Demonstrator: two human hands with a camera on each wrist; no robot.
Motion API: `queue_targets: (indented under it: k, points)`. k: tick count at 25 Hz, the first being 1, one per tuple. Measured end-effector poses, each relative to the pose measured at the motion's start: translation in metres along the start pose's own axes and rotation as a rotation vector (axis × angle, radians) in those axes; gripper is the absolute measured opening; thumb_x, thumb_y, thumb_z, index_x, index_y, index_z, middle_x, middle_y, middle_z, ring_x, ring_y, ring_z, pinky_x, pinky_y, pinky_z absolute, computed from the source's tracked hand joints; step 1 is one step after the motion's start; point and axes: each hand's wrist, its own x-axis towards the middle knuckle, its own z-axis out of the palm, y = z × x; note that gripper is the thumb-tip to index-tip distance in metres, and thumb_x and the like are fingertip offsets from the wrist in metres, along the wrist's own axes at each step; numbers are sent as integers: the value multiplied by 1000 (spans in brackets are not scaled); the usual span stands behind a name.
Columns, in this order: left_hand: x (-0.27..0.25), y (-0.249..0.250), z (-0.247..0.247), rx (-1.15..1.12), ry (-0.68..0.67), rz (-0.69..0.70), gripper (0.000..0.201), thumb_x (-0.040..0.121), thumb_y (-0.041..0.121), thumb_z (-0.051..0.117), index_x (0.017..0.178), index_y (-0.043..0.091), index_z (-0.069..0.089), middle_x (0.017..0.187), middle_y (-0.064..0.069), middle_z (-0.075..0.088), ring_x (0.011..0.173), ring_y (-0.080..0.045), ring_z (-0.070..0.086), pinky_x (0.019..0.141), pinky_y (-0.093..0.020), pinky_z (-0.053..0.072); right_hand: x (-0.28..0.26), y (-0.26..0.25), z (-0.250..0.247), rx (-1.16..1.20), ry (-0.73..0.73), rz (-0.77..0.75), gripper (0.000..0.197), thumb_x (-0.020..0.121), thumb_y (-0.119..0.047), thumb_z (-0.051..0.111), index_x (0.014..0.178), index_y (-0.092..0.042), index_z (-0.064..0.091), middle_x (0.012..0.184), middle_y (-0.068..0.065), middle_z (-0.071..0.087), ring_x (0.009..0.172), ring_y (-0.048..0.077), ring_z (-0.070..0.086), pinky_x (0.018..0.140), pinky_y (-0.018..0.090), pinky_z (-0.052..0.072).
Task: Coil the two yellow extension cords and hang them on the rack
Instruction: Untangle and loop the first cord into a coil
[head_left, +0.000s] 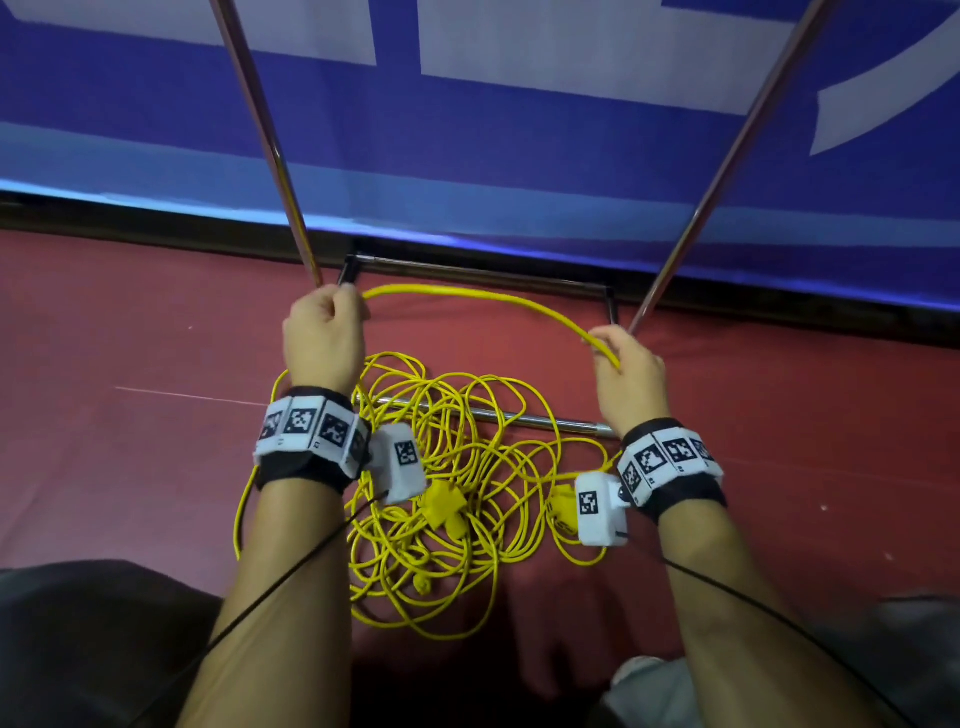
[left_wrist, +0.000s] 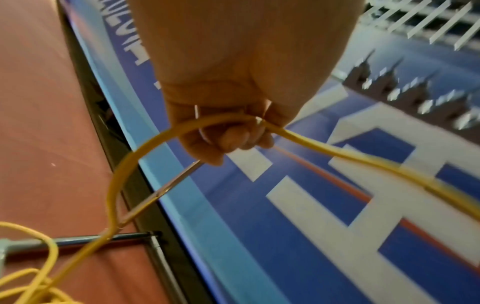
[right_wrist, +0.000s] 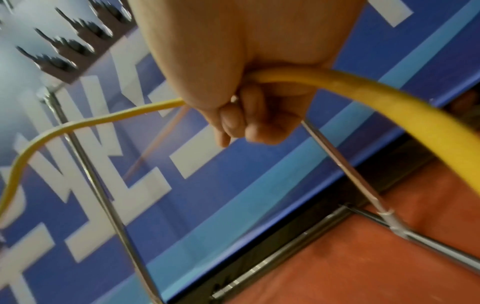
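1. Two hands up front in the head view: left hand (head_left: 323, 335) and right hand (head_left: 629, 366), both raised over the red floor (head_left: 130, 338), a wrist band with black-and-white markers (head_left: 306, 428) on each forearm.
2. We see the left hand's fingers (left_wrist: 233, 139) curled tight round a yellow cord (head_left: 498, 299); in the left wrist view the cord passes through the fist and leaves on both sides.
3. We see the right hand's fingers (right_wrist: 249, 127) curled round the same cord; in the right wrist view it enters under the thumb side and runs out thick and blurred to the right.
4. The held stretch arcs between the two hands, bowing away from the person, just in front of the rack (head_left: 280, 171).
5. The rest of the yellow cords lies as a loose tangled pile (head_left: 441, 499) on the floor between the forearms, not coiled; we cannot tell which cord in the pile is which.
6. Two yellow plug ends sit in the pile, one plug (head_left: 444, 506) near the middle, one partly behind the right wrist camera.
7. Rack: two chrome uprights slanting up, a low base frame on the floor, one base bar (head_left: 519, 418) crossing under the pile. Nothing hung on what we see.
8. A blue banner with white lettering (head_left: 519, 130) stands behind the rack.
9. Dark trouser knees at the lower edge.
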Motion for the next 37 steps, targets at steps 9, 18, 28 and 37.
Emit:
queue_targets:
  k: [9,18,28,37]
  points:
    - [-19,16,27,-267,-222,69,40,91,32,40,67,16,68,57,-1,65,65,-29,62,76,-44,51,-2,-56,-14,-38,-59,-180,24,95,-36,47,92,-18,62,64,6,59,71,33,55,64,37,42]
    - [-49,76,31,93,-409,464,55,93,59,43,69,13,60,58,-1,58,62,-22,57,63,-41,47,-13,-90,-7,-52,122,-327,22,94,-29,50,86,-12,61,74,13,65,76,41,57,58,41,40]
    - [-18,28,9,-30,-127,280,46,97,42,48,57,21,47,50,5,43,52,-14,38,54,-35,33,-23,2,41,100,-179,-25,24,90,-40,60,83,-19,69,69,1,67,69,23,60,71,44,51]
    - [-51,34,49,-292,-424,88,54,93,53,42,51,19,48,47,4,38,49,-16,33,53,-32,27,-4,-61,11,96,-73,-474,22,93,-29,51,97,-15,68,86,4,67,82,25,61,74,39,48]
